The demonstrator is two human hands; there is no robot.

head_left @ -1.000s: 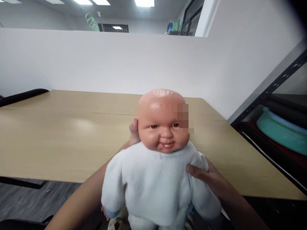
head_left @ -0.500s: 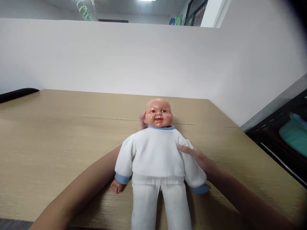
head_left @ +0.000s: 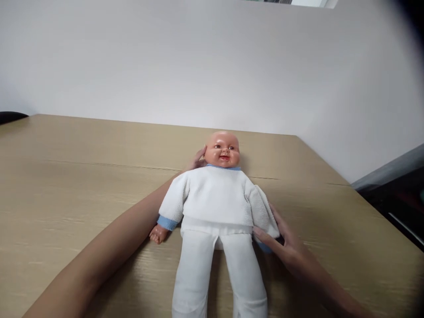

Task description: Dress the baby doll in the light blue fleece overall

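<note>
Lying: doll (head_left: 215, 198) flat on counter (head_left: 66, 176), upright a second ago
Left hand (head_left: 198, 160): behind head (head_left: 223, 150), closure hidden
Right hand (head_left: 285, 245): open, fingers on sleeve (head_left: 263, 212)

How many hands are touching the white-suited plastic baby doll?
2: the left hand is beside the head of the baby doll; the right hand is at its sleeve cuff, near the hip.

Bright, even light; soft shadows; dark vignette at right edge
</note>
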